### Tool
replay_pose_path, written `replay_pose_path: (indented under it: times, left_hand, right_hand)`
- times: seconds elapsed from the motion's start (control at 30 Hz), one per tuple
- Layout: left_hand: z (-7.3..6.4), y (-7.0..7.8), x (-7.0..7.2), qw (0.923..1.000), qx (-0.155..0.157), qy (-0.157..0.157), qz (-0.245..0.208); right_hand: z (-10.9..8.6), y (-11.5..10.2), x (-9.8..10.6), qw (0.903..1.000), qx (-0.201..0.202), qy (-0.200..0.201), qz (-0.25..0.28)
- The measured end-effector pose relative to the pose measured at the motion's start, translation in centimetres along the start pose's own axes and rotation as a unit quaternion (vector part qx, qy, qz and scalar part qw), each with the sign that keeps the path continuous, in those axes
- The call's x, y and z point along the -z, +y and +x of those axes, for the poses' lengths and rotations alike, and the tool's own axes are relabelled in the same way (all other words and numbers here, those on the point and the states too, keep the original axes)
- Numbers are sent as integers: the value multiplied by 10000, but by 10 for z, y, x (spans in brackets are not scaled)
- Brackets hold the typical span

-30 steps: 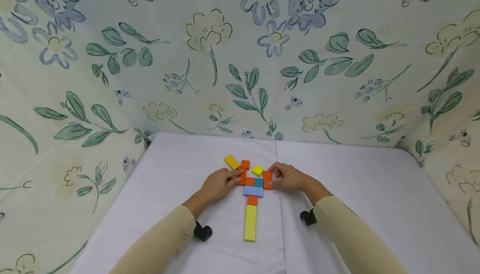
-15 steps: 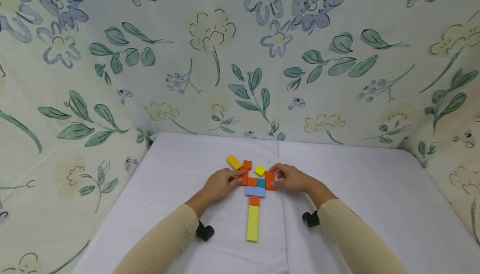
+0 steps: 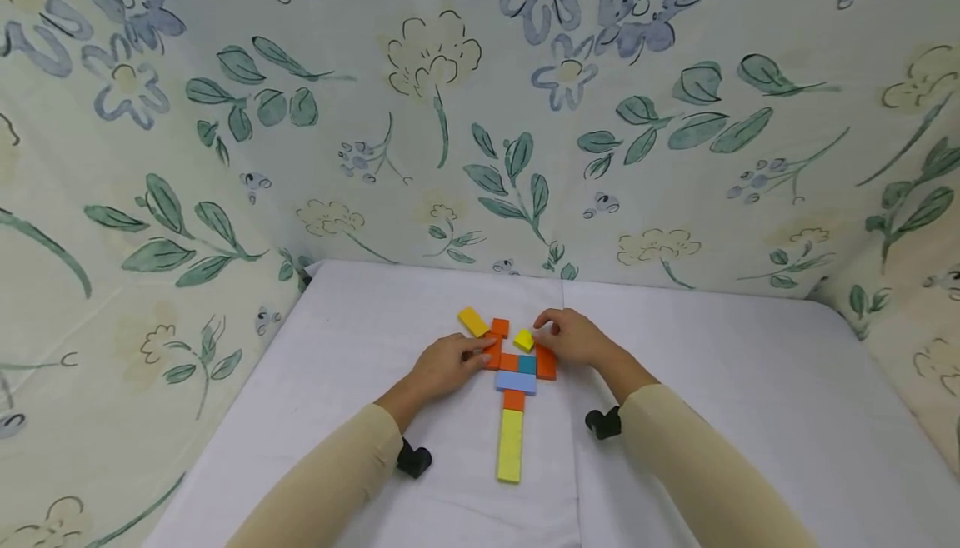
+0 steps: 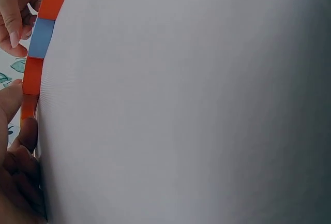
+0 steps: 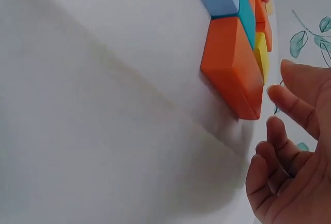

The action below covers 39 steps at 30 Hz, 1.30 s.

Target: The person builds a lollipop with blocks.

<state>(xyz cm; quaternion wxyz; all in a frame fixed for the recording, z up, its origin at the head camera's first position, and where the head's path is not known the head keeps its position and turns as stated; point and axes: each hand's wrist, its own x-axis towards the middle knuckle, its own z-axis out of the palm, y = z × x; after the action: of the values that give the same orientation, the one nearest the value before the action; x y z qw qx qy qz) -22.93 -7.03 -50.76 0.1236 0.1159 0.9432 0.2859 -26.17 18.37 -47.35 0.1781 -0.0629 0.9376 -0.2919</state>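
My left hand pinches a long orange block at the left of a flat figure of blocks, its thumb and a finger on it in the left wrist view. My right hand is off the right orange block, hovering just above and behind it. Its thumb and fingers are parted with nothing between them in the right wrist view. A small yellow block lies tilted by its fingertips; contact cannot be told. Between the orange blocks lie a small orange block and a teal block.
Below them run a light blue block, an orange block and a long pale yellow block. A yellow block and an orange square block sit at the top left. White cloth covers the table; floral fabric stands behind.
My right hand has let go of the right orange block and risen toward the small yellow block. The left hand stays on its orange block. The view has shifted slightly.
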Motion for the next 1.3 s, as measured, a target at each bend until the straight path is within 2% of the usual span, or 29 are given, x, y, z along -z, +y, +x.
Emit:
replay_pose_path:
  times: [0.27,0.6,0.93,1.3]
  left_hand:
    - [1,-1,2,9998,-207,-4,16]
    - [0,-2,2,9994,-342,61,-18]
    - [0,0,4,9996,-265,15,-4]
    - [0,-1,3,9995,-306,25,46]
  right_hand:
    - [9,-15,-7,9987,-108,52,-499]
    - [11,-21,-17,9992,-8,-21,-391]
    - [11,-25,-18,9985,60,-48,-542]
    - [11,-25,-20,9990,202,-104,-378]
